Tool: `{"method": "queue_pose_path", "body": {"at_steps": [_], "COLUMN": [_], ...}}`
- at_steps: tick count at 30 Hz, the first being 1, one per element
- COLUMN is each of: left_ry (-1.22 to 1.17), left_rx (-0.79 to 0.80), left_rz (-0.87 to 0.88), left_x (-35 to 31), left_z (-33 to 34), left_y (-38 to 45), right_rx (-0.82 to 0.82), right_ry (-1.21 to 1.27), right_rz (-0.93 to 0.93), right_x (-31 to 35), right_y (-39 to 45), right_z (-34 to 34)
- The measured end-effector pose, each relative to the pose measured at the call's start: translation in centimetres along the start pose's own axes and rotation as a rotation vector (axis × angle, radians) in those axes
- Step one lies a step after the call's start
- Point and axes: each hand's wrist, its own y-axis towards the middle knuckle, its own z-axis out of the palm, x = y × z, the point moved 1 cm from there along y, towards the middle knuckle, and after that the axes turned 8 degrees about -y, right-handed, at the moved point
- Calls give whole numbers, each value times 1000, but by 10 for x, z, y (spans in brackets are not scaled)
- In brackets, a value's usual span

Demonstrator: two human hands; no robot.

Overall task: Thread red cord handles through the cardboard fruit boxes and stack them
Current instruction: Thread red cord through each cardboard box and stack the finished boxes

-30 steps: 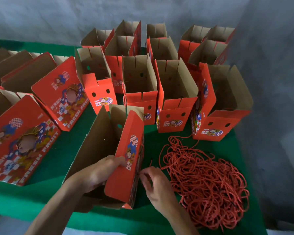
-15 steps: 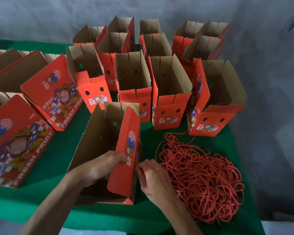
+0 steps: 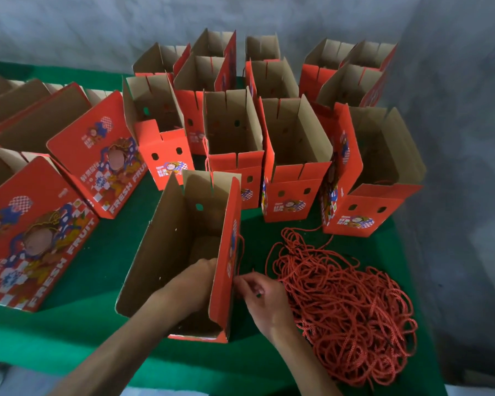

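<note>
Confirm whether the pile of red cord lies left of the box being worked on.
No, the red cord pile lies on the green cloth to the right of the open box, beside the right hand.

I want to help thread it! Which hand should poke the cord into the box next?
Probably the right hand: it already pinches the cord against the outside of the box, beside the cord pile. The left hand is inside the box, steadying the wall.
</note>
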Motion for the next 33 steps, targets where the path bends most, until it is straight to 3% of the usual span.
{"method": "queue_pose_path", "body": {"at_steps": [2,5,11,14,18,21,23,29,33], "left_ry": [52,158,206,186,287,498,567,483,540], "left_rx": [10,12,-68,-161,-327,-558,-623,-502,-460], "left_rz": [12,-9,-54,-51,-15,182,220,318,381], "left_x": [-5,-10,-14,-8,-3,6,17,43,43], "left_z": [-1,-2,1,-5,-22,-54,-82,-126,-130], "left_y": [0,-2,-5,-8,-17,-32,-44,-61,-57], "right_rx": [-72,-222,-3,46,73,28,4,-79,-130], "right_ry": [34,-227,-752,-878,-824,-689,-561,-442,-238], "right_rz": [23,90,238,245,291,285,255,119,223], "right_x": [-14,-41,-56,-61,-64,-64,-57,-36,-38], "right_y": [6,31,72,76,76,71,72,79,76], "right_z": [-1,-1,9,15,17,24,33,50,44]}}
